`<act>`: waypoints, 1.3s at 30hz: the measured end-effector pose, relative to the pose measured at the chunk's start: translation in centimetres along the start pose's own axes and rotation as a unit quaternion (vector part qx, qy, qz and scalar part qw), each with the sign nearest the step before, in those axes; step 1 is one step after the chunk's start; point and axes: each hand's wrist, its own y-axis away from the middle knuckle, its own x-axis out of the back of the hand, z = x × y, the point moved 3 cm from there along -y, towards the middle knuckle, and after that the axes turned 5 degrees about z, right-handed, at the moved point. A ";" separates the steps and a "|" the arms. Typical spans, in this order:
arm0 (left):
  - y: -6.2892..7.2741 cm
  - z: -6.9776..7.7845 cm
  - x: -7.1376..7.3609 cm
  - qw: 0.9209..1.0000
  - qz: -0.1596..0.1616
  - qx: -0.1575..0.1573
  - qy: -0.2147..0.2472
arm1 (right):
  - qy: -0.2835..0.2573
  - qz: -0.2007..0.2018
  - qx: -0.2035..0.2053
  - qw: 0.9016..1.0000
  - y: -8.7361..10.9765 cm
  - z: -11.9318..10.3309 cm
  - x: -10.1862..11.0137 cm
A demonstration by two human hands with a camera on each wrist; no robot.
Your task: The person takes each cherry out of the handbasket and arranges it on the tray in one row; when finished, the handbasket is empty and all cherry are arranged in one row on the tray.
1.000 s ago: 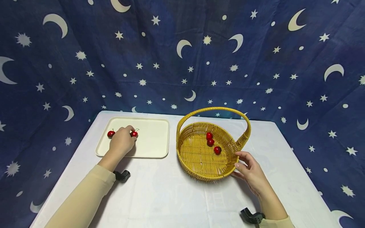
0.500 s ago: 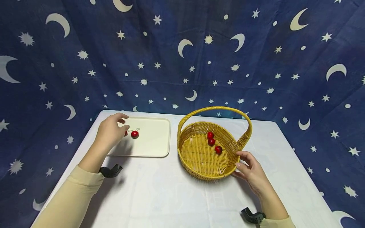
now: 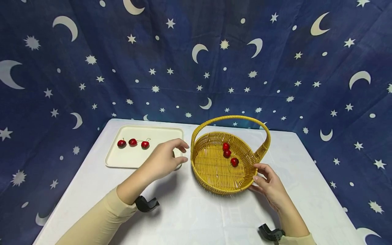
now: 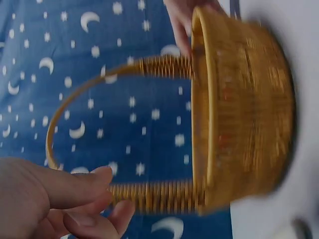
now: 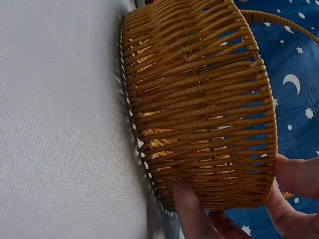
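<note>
A yellow wicker basket (image 3: pixel 218 170) with an arched handle (image 3: pixel 229 117) stands on the table, with three red cherries (image 3: pixel 227 153) inside. My right hand (image 3: pixel 271 185) grips its right rim, thumb at the rim and other fingers against the outer wall (image 5: pixel 199 109). Just left of the basket is my left hand (image 3: pixel 163 158), thumb and fingers parted, nothing seen between them. In the left wrist view its fingertips (image 4: pixel 102 179) overlap the handle's base; touching or not, I cannot tell. Three stemmed cherries (image 3: pixel 133 142) lie in a row on the cream tray (image 3: pixel 159 134).
The white-covered table (image 3: pixel 199 217) carries the tray at the left and the basket right of centre. A dark blue curtain (image 3: pixel 183 61) with moons and stars hangs behind and around it. Black wrist cameras (image 3: pixel 147 204) sit on both wrists.
My left hand has left the cherries on the tray, first drawing back left, then swinging right to beside the basket. Three cherries now show on the tray. The right hand and basket stay put.
</note>
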 end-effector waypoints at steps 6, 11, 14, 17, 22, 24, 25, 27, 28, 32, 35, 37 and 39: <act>-1.3 2.8 -4.2 0.997 -0.047 -0.046 0.034 | -0.006 0.000 0.002 1.000 -0.2 0.0 -0.1; -2.8 4.3 -7.7 0.992 -0.104 -0.056 0.038 | -0.007 -0.002 0.002 1.000 -0.1 0.1 -0.1; -4.1 4.7 -9.8 0.989 -0.133 -0.054 0.026 | -0.006 -0.002 -0.001 1.000 -0.1 0.1 -0.2; -5.5 4.8 -11.7 0.986 -0.157 -0.050 0.005 | -0.009 -0.003 -0.004 1.000 -0.1 0.2 -0.2; -7.7 4.3 -14.3 0.978 -0.205 -0.038 -0.016 | -0.018 -0.002 -0.002 1.000 -0.2 0.2 0.0; -8.4 4.0 -15.1 0.974 -0.226 -0.032 -0.007 | -0.019 0.000 -0.001 1.000 -0.1 0.2 0.0; -8.6 3.9 -15.5 0.971 -0.236 -0.030 -0.001 | -0.019 0.001 -0.001 1.000 -0.1 0.2 0.0; -9.1 3.6 -16.2 0.967 -0.253 -0.028 0.008 | -0.018 0.001 0.000 1.000 -0.1 0.1 0.1; -9.3 3.5 -16.6 0.965 -0.260 -0.028 0.013 | -0.019 0.000 0.001 1.000 -0.1 0.1 0.1; -9.7 3.0 -18.0 0.959 -0.279 -0.045 -0.015 | -0.022 -0.002 0.008 1.000 0.0 0.2 0.3; -9.9 3.0 -18.6 0.958 -0.275 -0.062 -0.049 | -0.026 -0.006 0.015 1.000 0.0 0.3 0.3; -9.9 2.9 -18.7 0.960 -0.265 -0.062 -0.064 | -0.029 -0.011 0.018 0.999 0.0 0.4 0.3; -9.9 2.7 -18.6 0.962 -0.258 -0.054 -0.067 | -0.031 -0.015 0.020 0.999 -0.1 0.4 0.1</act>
